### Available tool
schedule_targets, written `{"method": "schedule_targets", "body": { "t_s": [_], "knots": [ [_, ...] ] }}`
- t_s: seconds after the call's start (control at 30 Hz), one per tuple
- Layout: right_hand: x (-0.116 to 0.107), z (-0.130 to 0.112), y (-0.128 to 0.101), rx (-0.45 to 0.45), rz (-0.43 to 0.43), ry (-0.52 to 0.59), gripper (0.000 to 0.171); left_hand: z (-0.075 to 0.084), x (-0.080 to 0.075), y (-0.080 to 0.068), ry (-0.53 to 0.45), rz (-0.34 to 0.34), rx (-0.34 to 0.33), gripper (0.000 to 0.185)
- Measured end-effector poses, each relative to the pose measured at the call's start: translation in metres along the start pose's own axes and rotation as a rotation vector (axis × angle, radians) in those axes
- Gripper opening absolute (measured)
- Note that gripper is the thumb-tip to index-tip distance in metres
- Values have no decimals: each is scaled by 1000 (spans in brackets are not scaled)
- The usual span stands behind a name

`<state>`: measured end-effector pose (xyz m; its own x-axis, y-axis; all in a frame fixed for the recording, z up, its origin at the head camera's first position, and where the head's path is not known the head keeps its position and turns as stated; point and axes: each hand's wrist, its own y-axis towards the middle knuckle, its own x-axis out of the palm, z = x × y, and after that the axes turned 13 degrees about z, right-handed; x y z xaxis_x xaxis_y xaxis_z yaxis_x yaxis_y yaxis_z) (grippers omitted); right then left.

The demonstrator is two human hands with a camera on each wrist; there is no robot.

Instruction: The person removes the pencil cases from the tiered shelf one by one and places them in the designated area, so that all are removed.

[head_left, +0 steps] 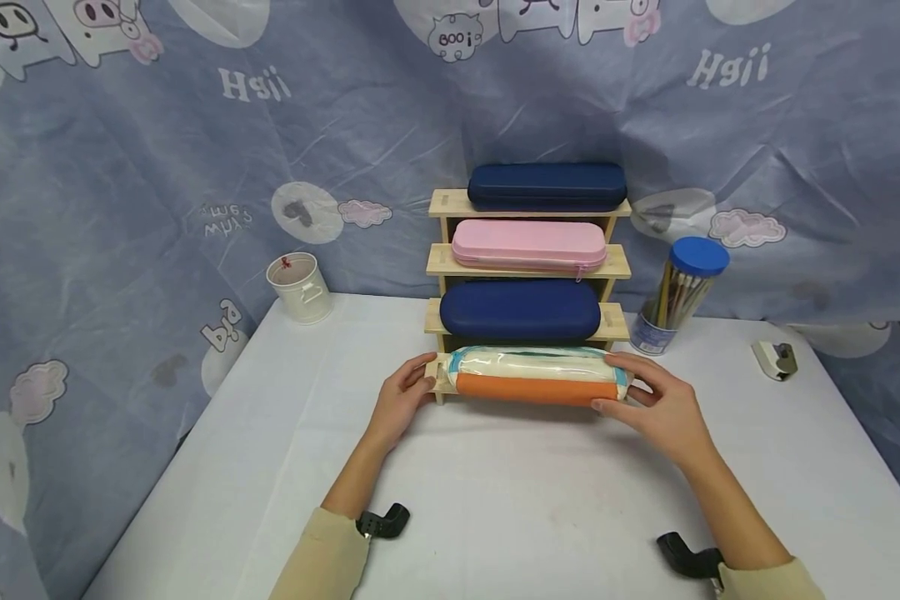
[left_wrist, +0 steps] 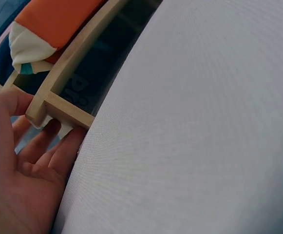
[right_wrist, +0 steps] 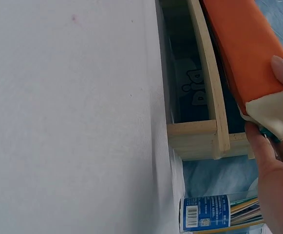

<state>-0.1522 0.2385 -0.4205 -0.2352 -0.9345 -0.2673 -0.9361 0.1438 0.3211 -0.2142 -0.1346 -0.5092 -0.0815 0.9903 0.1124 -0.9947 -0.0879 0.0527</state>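
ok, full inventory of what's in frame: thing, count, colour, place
orange pencil case: 1, orange, cream and teal, bottom step of rack
dark blue cases: 2, navy, top step and third step down
pink case: 1, pink, second step
wooden rack: 1, light wood, back centre of table
pencil tub: 1, clear with blue lid, right of rack
bucket: 1, white, back left corner
small clip-like object: 1, beige-grey, far right
table: 1, white
backdrop cloth: 1, blue-grey, cartoon print
left hand: at case's left end
right hand: grips case's right end
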Motion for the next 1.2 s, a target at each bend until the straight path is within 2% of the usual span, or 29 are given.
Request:
{"method": "schedule_targets", "body": {
  "t_s": [0.23,0.37,0.67,0.87,1.2],
  "knots": [
    [-9,14,-1,2,15,-52,67,-1,1,1,3,6,9,39],
    [-16,14,-4,8,17,-33,67,-1,1,0,3,5,11,39],
    [-36,11,-6,-47,78,-118,67,-2,1,0,5,-8,20,39],
    [-49,11,-7,-17,118,-186,68,-2,1,0,6,-8,25,39],
    [-66,12,-10,-7,166,-228,70,-2,2,0,22,4,34,39]
  ]
}}
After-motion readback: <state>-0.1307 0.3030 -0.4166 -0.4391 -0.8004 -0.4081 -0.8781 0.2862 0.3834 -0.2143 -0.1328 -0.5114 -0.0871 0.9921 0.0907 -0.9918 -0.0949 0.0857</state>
